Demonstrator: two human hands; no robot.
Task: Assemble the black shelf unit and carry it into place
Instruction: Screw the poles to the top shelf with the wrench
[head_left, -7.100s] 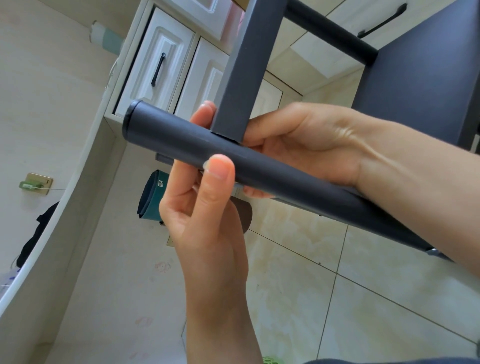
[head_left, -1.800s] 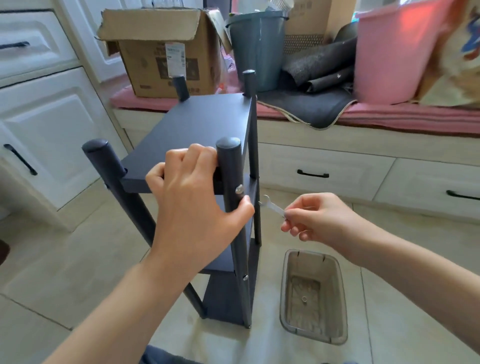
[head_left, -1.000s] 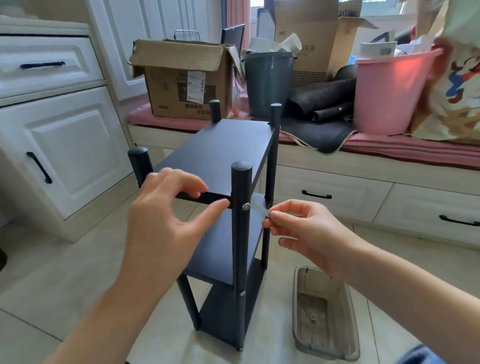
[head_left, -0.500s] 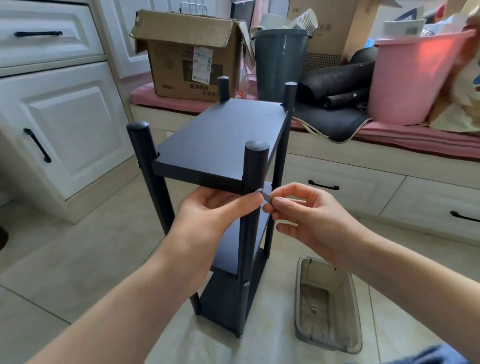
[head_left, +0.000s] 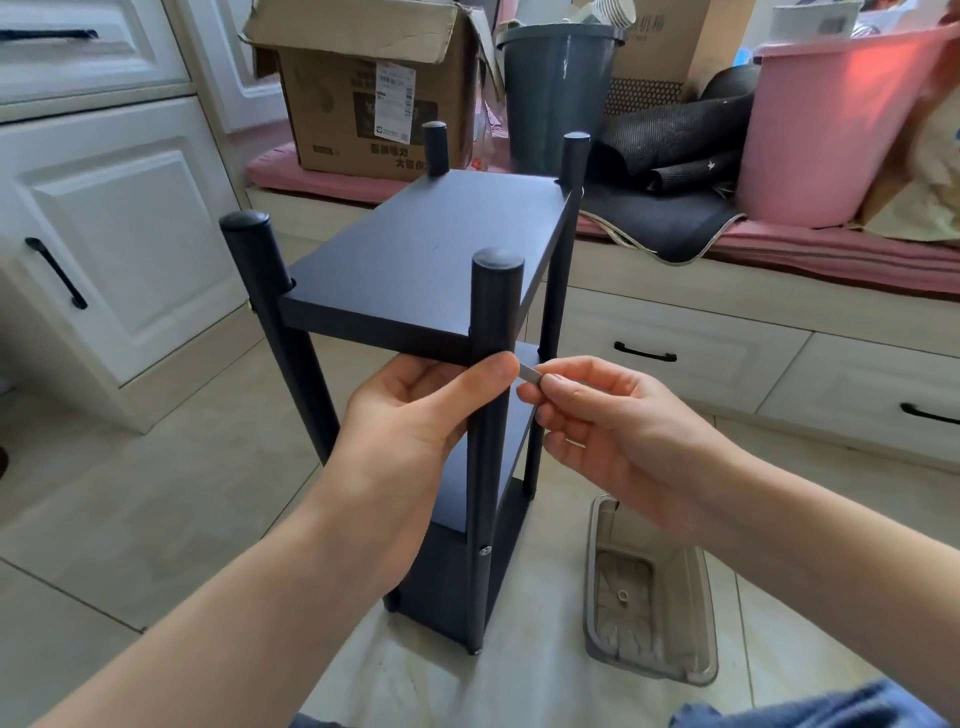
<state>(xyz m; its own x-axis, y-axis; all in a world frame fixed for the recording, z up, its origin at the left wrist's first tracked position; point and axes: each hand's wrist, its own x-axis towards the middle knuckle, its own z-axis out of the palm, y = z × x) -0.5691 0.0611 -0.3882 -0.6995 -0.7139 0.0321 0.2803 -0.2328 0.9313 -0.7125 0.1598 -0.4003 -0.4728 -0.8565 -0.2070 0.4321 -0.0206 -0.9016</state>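
L hand (head_left: 415, 415): under the near edge of the top board, fingers cupped beneath it, thumb pressed across the near-right post. A moment ago it was pinching from above the board; now it braces from below, w/ the thumb tip right at the joint.
R hand (head_left: 618, 421): fingertips clamped on a small flat metal spanner (head_left: 530, 373), its tip reaching in to the post beside the L thumb. Head of the tool and the bolt are hidden, so can't tell if it's seated.
Change: approx 2 s back the spanner was held clear of the post and the bolt head showed; now tool is at the joint and hands nearly touch. Looks to me like tightening of the top-right bolt is starting or under way.
Shelf unit (head_left: 431, 244): upright on the tiled floor, three boards on four round posts, standing square, just in front of the person. Lower bolt (head_left: 484, 551) on the same post is visible and looks home.
Tray (head_left: 652, 597): clear plastic, on the floor just right of the unit's foot; one small fitting inside, otherwise can't make out contents.
Task meaning: assembly seems near its end, fastening only; carrying not yet begun.
Far side: window-seat bench w/ pink cushion (head_left: 322, 174); on it a cardboard box (head_left: 374, 88), grey bin (head_left: 556, 88), rolled dark mats (head_left: 675, 135), pink tub (head_left: 831, 124) toward its right end.
Left: white cabinets (head_left: 104, 218) w/ black handles.
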